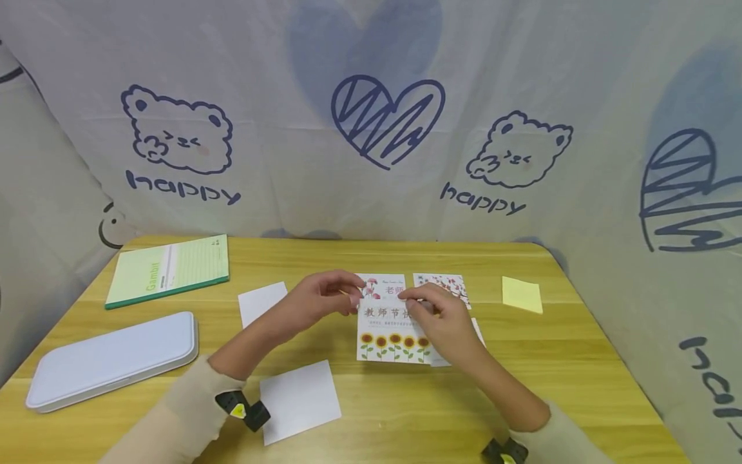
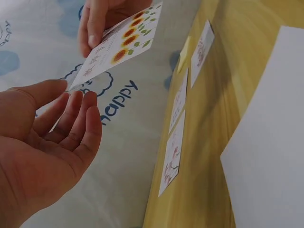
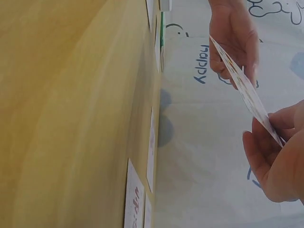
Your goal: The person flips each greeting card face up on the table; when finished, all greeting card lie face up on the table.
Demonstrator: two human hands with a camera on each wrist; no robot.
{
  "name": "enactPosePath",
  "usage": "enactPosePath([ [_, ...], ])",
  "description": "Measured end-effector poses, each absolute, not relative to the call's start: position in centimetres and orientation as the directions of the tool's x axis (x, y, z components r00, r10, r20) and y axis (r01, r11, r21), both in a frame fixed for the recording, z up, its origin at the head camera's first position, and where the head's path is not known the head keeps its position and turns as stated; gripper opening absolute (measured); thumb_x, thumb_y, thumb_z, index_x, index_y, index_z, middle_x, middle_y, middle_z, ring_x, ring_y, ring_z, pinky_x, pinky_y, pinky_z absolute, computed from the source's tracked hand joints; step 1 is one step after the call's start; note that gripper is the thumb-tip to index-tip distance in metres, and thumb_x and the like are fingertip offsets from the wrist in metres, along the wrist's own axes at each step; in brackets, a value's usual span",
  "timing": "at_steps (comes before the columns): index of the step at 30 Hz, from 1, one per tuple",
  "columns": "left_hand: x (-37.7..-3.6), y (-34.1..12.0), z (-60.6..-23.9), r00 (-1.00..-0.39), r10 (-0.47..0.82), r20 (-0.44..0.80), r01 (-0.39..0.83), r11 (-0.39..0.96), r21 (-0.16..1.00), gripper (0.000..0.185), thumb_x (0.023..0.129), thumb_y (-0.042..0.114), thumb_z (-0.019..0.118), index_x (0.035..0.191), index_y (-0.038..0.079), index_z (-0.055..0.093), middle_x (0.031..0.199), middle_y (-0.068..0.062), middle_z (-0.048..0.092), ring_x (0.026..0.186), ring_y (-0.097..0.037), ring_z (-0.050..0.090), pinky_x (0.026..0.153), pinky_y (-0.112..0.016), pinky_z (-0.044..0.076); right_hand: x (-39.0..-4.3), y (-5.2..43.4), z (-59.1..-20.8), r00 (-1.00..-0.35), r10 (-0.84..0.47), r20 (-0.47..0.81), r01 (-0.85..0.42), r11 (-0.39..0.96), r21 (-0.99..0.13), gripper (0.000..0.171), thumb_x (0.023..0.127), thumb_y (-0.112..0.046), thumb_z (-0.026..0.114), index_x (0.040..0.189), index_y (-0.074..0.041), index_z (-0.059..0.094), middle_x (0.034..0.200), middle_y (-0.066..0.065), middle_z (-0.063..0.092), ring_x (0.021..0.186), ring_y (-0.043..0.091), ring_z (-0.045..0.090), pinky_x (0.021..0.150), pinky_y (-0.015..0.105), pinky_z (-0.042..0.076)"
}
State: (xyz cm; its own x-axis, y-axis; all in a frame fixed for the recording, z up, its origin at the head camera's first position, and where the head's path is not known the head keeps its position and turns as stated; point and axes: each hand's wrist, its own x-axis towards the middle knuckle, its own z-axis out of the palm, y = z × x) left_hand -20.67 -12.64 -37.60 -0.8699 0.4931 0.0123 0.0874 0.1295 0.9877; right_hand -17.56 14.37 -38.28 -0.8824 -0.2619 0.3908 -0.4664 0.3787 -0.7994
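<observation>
A white greeting card (image 1: 394, 348) printed with a row of sunflowers and Chinese characters is held up above the table between both hands. My left hand (image 1: 313, 303) pinches its upper left corner between thumb and index finger; the other fingers curl loosely in the left wrist view. At the upper right, my right hand (image 1: 455, 325) grips the card with the thumb in front and fingers behind, also visible in the right wrist view. Behind it on the table lie a pink-flower card (image 1: 379, 282) and a red-blossom card (image 1: 455, 287). Another card (image 1: 442, 359) is partly hidden by the right hand.
Two blank white cards (image 1: 301, 401) lie on the wooden table (image 1: 406, 419), left of the held card. Farther left are a pale green notebook (image 1: 199, 264) and a white case (image 1: 116, 359). A yellow sticky note (image 1: 522, 294) lies right. A printed cloth (image 1: 290, 161) hangs behind.
</observation>
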Motion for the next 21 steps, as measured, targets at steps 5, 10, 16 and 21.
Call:
enactPosePath([
  [5,-20.3,-12.0,-38.0,-0.869,0.495,-0.002,0.113,0.203,0.973,0.023,0.097,0.014,0.066,0.118,0.004,0.068,0.106,-0.009,0.07,0.099,-0.042,0.063,0.092,-0.053,0.053,-17.7,14.4,-38.5,-0.91,-0.273,0.314,-0.401,0.381,-0.833,0.016,0.1,-0.017,0.063,0.112,-0.015,0.074,0.099,0.003,0.069,0.067,0.012,0.05,0.061,0.025,0.046],
  [10,-20.5,-11.9,-38.4,-0.878,0.477,-0.036,0.105,0.267,0.958,0.02,0.096,0.01,0.066,0.115,0.005,0.07,0.103,-0.01,0.07,0.099,-0.044,0.065,0.091,-0.049,0.055,-18.8,15.1,-38.7,-0.923,-0.33,0.199,-0.333,0.423,-0.843,0.021,0.099,-0.023,0.066,0.117,-0.014,0.072,0.102,0.006,0.07,0.068,0.015,0.05,0.061,0.025,0.045],
  [16,-21.4,-11.9,-39.9,-0.871,0.486,-0.067,0.111,0.33,0.937,0.019,0.094,0.007,0.065,0.112,0.005,0.072,0.103,-0.008,0.068,0.088,-0.023,0.067,0.086,-0.037,0.056,-20.0,16.5,-39.6,-0.918,-0.394,0.038,-0.256,0.516,-0.817,0.02,0.096,-0.017,0.069,0.115,-0.014,0.072,0.095,0.003,0.068,0.077,0.018,0.054,0.063,0.027,0.047],
  [21,-22.0,-11.7,-40.9,-0.857,0.51,-0.077,0.138,0.37,0.919,0.018,0.095,0.005,0.064,0.11,0.004,0.072,0.101,-0.007,0.069,0.086,-0.015,0.063,0.08,-0.03,0.055,-20.8,17.0,-40.9,-0.911,-0.411,-0.007,-0.265,0.599,-0.756,0.016,0.095,-0.017,0.07,0.111,-0.014,0.073,0.096,-0.001,0.07,0.082,0.015,0.059,0.069,0.028,0.051],
])
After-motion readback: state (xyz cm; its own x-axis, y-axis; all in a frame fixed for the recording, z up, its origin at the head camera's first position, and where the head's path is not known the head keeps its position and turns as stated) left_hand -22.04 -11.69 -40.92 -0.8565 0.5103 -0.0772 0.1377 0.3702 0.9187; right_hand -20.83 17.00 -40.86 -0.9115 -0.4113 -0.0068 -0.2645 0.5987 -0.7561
